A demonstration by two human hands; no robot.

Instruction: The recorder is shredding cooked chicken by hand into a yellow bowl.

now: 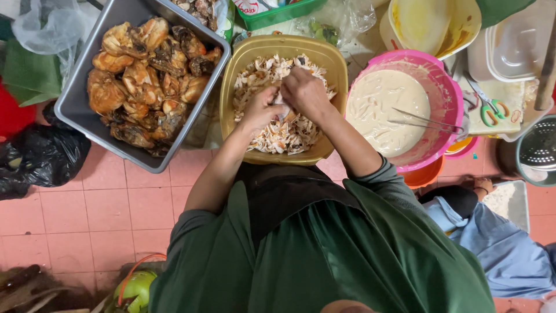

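Head view looked straight down: both hands met over a yellow tub (231, 69) of shredded chicken (284, 136) at twelve o'clock. Left hand (260, 109) and right hand (304, 93) were each closed, pinching a piece of meat between them. At ten o'clock a grey tray (78, 104) held browned chicken pieces (145, 75); at two o'clock a pink bowl (446, 93) held pale batter with tongs (425, 120) resting in it. Pulling along the grain in thin strands, over the tub, would likely shred most evenly.
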